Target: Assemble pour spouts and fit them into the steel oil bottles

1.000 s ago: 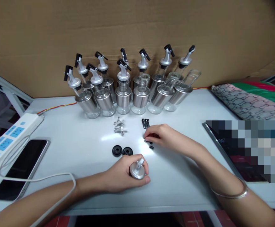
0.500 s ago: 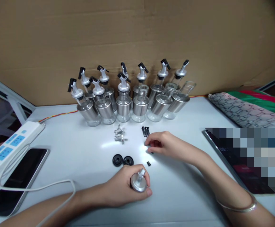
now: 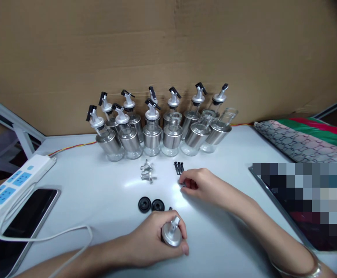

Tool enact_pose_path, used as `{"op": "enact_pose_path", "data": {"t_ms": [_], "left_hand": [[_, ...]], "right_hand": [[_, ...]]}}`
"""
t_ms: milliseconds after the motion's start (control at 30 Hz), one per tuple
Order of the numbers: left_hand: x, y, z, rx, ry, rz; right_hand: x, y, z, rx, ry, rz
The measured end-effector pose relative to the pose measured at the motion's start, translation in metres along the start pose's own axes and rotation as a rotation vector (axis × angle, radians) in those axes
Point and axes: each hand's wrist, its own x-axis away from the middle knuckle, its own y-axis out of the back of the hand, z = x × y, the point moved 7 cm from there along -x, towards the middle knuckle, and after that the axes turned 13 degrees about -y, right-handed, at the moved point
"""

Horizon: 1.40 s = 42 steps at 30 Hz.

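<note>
My left hand (image 3: 149,241) is wrapped around a silver pourer spout (image 3: 172,233), its nozzle pointing up; whatever lies below its round cap is hidden in the fist. Just behind those fingers a small black piece (image 3: 170,209) shows. My right hand (image 3: 201,185) is low over the table, thumb and fingertips pinched together around something small and dark that I cannot make out. Right behind its fingertips lie several black flip levers (image 3: 179,168) in a row. Two black ring-shaped stoppers (image 3: 144,204) and loose silver spout parts (image 3: 147,177) lie left of the right hand.
Several glass and steel bottles (image 3: 172,136) stand at the back, most with pourers, some without. On the left are a power strip (image 3: 20,179), a phone (image 3: 26,224) and a white cable (image 3: 55,238). A dark tablet-like screen (image 3: 275,193) and patterned fabric (image 3: 296,143) are right.
The view has tilted, so everything sits lower. The small black piece right of my left hand is gone from there; one now shows behind its fingers. My right hand stays near the levers.
</note>
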Motion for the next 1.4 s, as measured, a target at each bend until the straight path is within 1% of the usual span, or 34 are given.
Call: {"op": "enact_pose_path", "data": {"t_ms": [467, 600, 800, 933, 1033, 1100, 1167, 1233, 1267, 1333, 1400], "left_hand": [[0.0, 0.001, 0.001, -0.085, -0.012, 0.005], [-0.001, 0.001, 0.001, -0.081, 0.005, 0.001], [-0.002, 0.0, 0.0, -0.08, -0.023, 0.009], [-0.001, 0.001, 0.0, -0.09, -0.035, 0.012], [-0.001, 0.002, -0.003, -0.171, -0.076, 0.016], [-0.001, -0.001, -0.009, -0.254, -0.171, 0.054], [0.001, -0.008, -0.016, -0.319, -0.309, 0.125], [0.004, -0.014, -0.02, -0.354, -0.403, 0.181], [0.005, -0.015, -0.02, -0.363, -0.422, 0.189], [0.005, -0.015, -0.019, -0.371, -0.419, 0.182], [0.004, -0.014, -0.019, -0.371, -0.411, 0.166]], "right_hand": [[-0.001, 0.01, -0.005, 0.077, -0.065, -0.057], [0.002, 0.014, -0.004, 0.086, -0.041, -0.037], [0.006, 0.018, -0.005, 0.04, -0.082, 0.039], [0.008, 0.017, -0.003, 0.028, -0.024, 0.088], [0.008, 0.018, -0.002, 0.037, 0.015, 0.073], [0.01, 0.022, 0.001, 0.043, 0.034, 0.027], [0.013, 0.022, 0.01, 0.049, 0.084, -0.01], [0.02, 0.017, 0.025, 0.058, 0.175, -0.005], [0.023, 0.012, 0.033, 0.059, 0.231, 0.012], [0.03, 0.0, 0.047, 0.07, 0.303, 0.048], [0.033, -0.013, 0.054, 0.106, 0.326, 0.075]]}}
